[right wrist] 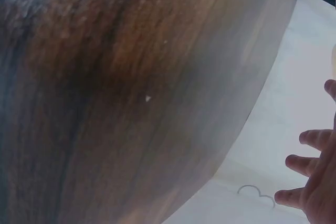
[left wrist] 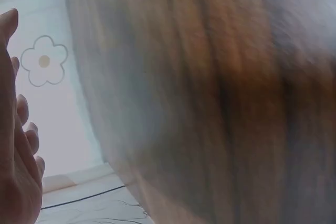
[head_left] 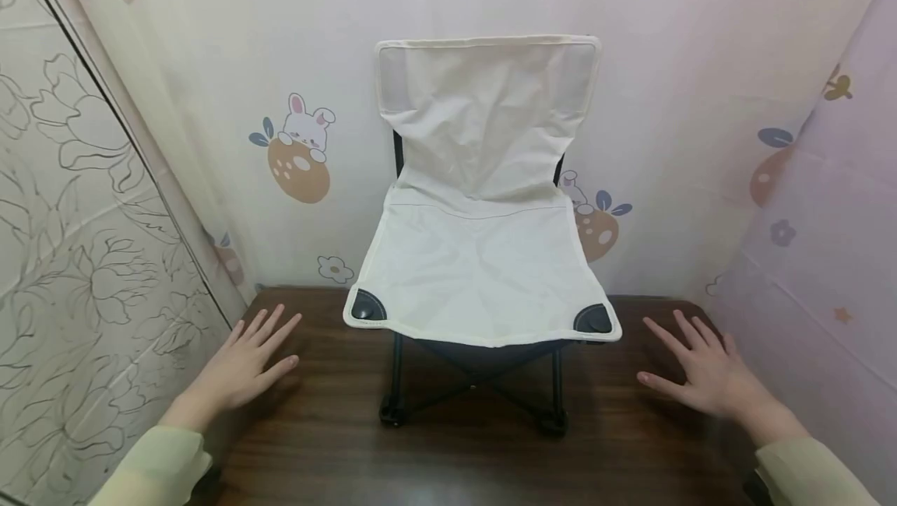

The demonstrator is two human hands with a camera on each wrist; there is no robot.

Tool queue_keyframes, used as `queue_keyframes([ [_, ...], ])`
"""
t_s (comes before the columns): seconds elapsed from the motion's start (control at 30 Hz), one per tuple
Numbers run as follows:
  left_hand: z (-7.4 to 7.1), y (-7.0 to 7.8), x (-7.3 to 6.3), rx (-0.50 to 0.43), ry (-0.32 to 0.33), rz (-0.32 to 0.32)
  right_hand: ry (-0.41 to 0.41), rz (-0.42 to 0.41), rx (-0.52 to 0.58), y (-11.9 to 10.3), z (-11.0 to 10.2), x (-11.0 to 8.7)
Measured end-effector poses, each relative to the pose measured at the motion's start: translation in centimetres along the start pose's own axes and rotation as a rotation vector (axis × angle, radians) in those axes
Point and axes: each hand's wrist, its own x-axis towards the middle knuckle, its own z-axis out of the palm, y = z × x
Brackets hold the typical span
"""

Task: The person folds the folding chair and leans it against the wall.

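Note:
A folding chair (head_left: 483,265) with a white cloth seat and back stands upright on the brown wooden table, between the two hands. Its dark crossed legs (head_left: 473,386) show below the seat, and black patches cover the front corners. To the left of the chair, my left hand (head_left: 241,366) is held with fingers spread, over the table's left side. My right hand (head_left: 708,374) is spread likewise on the chair's right. Both are apart from the chair and hold nothing. Fingers of the left hand (left wrist: 21,140) and right hand (right wrist: 315,166) show at the edges of the wrist views.
Under the chair lies a dark wood-grain table top (head_left: 315,444). Behind it hangs a pale curtain (head_left: 210,47) printed with rabbits and fruit. A panel with line-drawn flowers (head_left: 70,257) stands close at the left, and a lilac-tinted cloth (head_left: 827,257) at the right.

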Motion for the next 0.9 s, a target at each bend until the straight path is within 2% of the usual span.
queue_keyframes([
  [0.23,-1.8,1.2,0.7,-0.017,0.029,0.008,0.025,-0.002,0.013,-0.6,-0.9,0.4],
  [0.4,-3.4,2.0,1.6,-0.026,0.063,0.025,0.092,-0.019,0.061,-1.4,-1.9,0.7],
  [0.53,-4.5,2.9,2.3,-0.044,0.134,0.039,0.16,-0.04,0.133,-2.2,-2.6,0.8],
  [0.73,-5.9,4.5,2.8,-0.107,0.231,0.039,0.208,-0.041,0.282,-3.7,-3.7,1.0],
  [0.9,-7.0,5.9,3.2,-0.204,0.332,0.057,0.324,-0.077,0.366,-5.6,-5.4,1.0],
])
